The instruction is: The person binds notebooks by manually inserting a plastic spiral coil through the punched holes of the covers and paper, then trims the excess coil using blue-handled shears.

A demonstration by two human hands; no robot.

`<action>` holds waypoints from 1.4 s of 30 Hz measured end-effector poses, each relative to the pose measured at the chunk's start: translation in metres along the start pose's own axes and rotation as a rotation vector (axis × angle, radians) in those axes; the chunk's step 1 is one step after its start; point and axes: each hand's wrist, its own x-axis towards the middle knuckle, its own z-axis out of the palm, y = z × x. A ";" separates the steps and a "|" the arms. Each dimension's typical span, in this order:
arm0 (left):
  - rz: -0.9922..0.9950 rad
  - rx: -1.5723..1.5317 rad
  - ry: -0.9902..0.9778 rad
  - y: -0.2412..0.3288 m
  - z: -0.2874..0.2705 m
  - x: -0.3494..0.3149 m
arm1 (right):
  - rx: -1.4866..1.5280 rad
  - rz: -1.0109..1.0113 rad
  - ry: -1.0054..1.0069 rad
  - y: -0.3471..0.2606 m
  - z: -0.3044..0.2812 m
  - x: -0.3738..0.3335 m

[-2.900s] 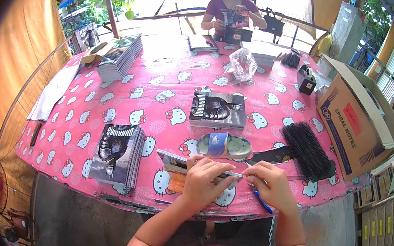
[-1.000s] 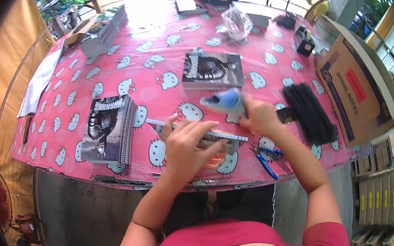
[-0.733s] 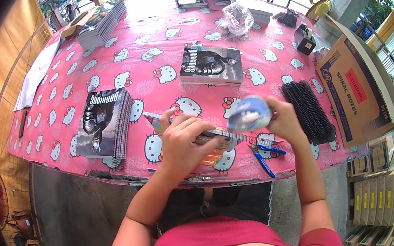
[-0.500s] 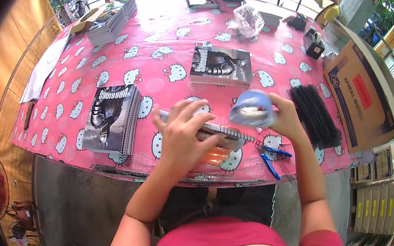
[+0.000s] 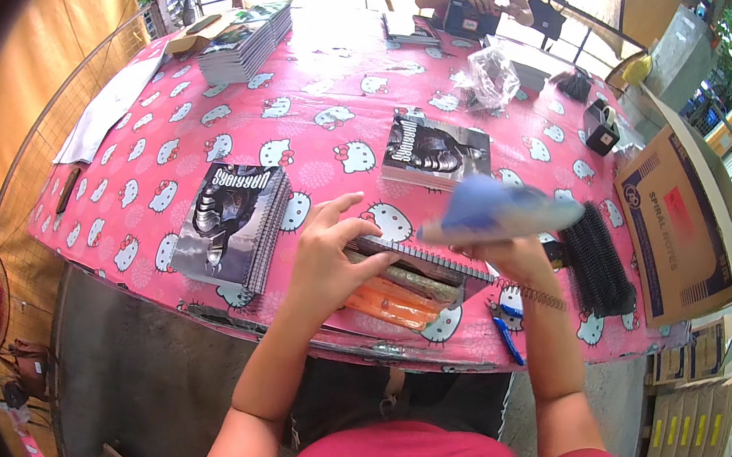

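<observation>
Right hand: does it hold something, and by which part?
Yes. The right hand holds a blurred blue-grey object from below, at its underside; what it is cannot be told. The left hand only presses flat on the spiral notebook.

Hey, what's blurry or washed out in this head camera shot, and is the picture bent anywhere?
Head view: the blue-and-white object in the right hand is smeared by motion blur; the left hand on the spiral-bound notebook is sharp. Daylight washes out the far end of the pink patterned tablecloth. Fisheye bends the table edges, and a dark rim frames the picture.
</observation>
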 end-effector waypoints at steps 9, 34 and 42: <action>-0.299 -0.358 0.004 -0.020 -0.012 -0.003 | 0.465 0.413 -0.177 0.000 0.028 0.014; 0.343 -0.670 0.273 0.038 -0.057 0.029 | -0.379 0.440 0.066 -0.006 0.004 -0.088; 0.712 -0.944 0.496 0.136 -0.128 -0.028 | -0.522 0.696 -0.034 -0.009 -0.010 -0.195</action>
